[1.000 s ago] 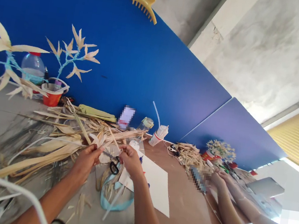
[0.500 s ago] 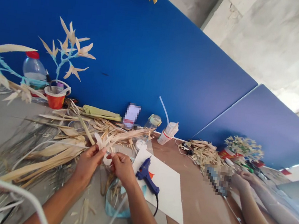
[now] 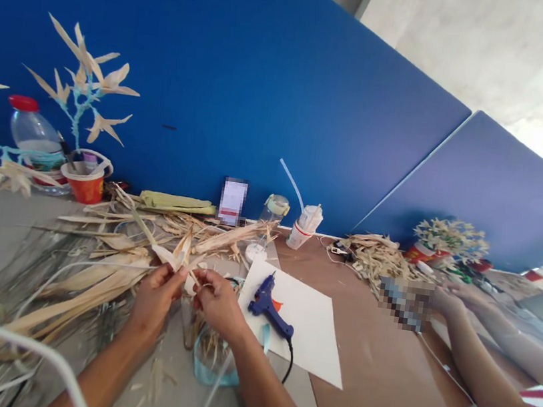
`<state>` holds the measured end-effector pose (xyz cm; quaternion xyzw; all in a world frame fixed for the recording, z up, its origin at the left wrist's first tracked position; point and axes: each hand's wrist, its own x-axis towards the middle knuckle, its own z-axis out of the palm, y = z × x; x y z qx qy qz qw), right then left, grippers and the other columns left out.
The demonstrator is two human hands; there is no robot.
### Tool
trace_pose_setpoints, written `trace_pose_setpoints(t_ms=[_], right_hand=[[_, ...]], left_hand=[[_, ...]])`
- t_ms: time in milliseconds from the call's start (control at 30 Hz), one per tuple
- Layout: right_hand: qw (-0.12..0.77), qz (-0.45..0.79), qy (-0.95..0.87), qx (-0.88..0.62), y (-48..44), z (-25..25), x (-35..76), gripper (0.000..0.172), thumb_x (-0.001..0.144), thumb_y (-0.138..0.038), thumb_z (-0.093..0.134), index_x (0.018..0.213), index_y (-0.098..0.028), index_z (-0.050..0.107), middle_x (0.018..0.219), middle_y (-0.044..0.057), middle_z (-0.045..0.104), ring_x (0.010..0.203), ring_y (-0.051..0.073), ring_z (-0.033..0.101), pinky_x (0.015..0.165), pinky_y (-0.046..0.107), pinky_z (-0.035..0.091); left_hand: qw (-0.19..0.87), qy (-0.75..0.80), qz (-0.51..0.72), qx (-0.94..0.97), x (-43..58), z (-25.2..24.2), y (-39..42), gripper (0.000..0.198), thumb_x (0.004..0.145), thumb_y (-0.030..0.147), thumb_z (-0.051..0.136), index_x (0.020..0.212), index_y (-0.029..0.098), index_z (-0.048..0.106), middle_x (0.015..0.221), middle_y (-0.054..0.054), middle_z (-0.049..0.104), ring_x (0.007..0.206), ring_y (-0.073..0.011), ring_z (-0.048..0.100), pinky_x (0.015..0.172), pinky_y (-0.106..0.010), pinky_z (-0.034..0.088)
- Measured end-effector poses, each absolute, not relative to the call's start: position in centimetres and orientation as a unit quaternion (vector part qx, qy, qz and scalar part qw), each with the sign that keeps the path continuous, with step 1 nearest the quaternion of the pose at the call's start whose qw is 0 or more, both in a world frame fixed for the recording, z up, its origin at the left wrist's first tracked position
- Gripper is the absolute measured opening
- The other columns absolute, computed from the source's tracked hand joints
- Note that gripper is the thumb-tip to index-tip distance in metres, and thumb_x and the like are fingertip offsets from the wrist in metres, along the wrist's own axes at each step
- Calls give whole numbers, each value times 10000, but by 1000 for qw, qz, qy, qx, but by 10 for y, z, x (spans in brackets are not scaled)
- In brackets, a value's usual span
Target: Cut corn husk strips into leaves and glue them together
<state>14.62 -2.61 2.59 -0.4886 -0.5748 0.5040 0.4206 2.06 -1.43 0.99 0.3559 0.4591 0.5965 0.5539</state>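
Note:
A pale flower of dried husk petals [image 3: 178,256] is pinched at its base by my left hand [image 3: 158,292]. My right hand [image 3: 217,300] is closed close beside it, its fingertips on the petals' lower right side. Dried husks [image 3: 94,279] are spread on the table to the left and behind the hands. A blue glue gun [image 3: 271,308] lies on a white sheet [image 3: 321,318] to the right. Below my right hand is a clear bag with a light blue edge [image 3: 216,364], holding scraps.
Husk flowers on blue stems [image 3: 86,86] rise from a red cup [image 3: 87,185], near a red-capped bottle [image 3: 33,133]. A phone [image 3: 232,201], a jar [image 3: 275,209] and a white cup [image 3: 300,234] stand behind. At right, another person's arms [image 3: 477,354] reach in. A white cable [image 3: 24,340] crosses lower left.
The view has shifted, so the flowers and bottle appear further left. The flower between my hands has turned and its petals now point more upward and left.

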Motion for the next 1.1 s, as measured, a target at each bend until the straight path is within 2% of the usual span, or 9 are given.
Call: trace_pose_setpoints(t_ms=[33, 67, 133, 200, 467, 767, 933, 1100], right_hand=[[423, 499, -577, -489, -26, 26, 146, 153, 828, -186, 487, 869, -162, 632, 599, -50, 479, 488, 82, 438, 507, 206, 351], [427, 492, -580, -490, -26, 25, 147, 170, 852, -241, 486, 778, -160, 615, 560, -54, 454, 479, 82, 409, 497, 207, 329], [435, 473, -585, -495, -25, 25, 147, 316, 881, -342, 476, 629, -166, 546, 514, -52, 429, 473, 82, 380, 491, 212, 302], [433, 458, -588, -507, -25, 25, 148, 406, 893, -411, 461, 564, -174, 497, 490, -46, 430, 467, 82, 373, 494, 217, 297], [414, 453, -555, -562, -21, 32, 145, 462, 896, -451, 463, 528, -177, 525, 435, -46, 406, 447, 87, 361, 470, 222, 268], [368, 684, -393, -493, -23, 50, 156, 492, 891, -453, 479, 492, -166, 495, 304, -81, 289, 303, 46, 170, 368, 204, 108], [353, 753, -335, -443, -24, 56, 167, 516, 919, -469, 465, 498, -170, 447, 302, -103, 253, 290, 32, 144, 356, 180, 116], [333, 806, -310, -378, -23, 54, 170, 532, 980, -443, 347, 523, -181, 421, 327, -107, 239, 296, 39, 90, 354, 194, 101]], left_hand=[[560, 453, 593, 360, 21, 8, -14, 320, 624, 433, 774, 753, 166, 655, 568, 60, 515, 478, -76, 332, 464, -224, 253], [563, 450, 588, 367, 21, 6, -15, 302, 639, 429, 768, 738, 170, 648, 557, 64, 503, 480, -79, 339, 466, -223, 257], [569, 448, 580, 373, 23, 5, -16, 289, 647, 423, 767, 719, 174, 639, 548, 67, 494, 490, -84, 365, 472, -219, 271], [575, 449, 573, 373, 25, 7, -19, 304, 636, 433, 774, 728, 175, 643, 564, 63, 514, 495, -84, 384, 473, -215, 280], [585, 457, 551, 381, 30, 12, -22, 379, 571, 469, 804, 725, 158, 652, 558, 51, 540, 470, -82, 394, 447, -216, 286], [629, 378, 544, 406, 25, 12, -24, 297, 621, 407, 802, 693, 160, 652, 618, 5, 599, 565, -115, 494, 534, -234, 389], [633, 377, 551, 393, 20, 12, -24, 272, 605, 376, 812, 694, 174, 653, 624, 6, 584, 561, -116, 472, 514, -233, 361], [639, 367, 551, 391, 24, 13, -25, 264, 595, 371, 808, 676, 173, 654, 574, 20, 536, 526, -102, 423, 493, -233, 319]])
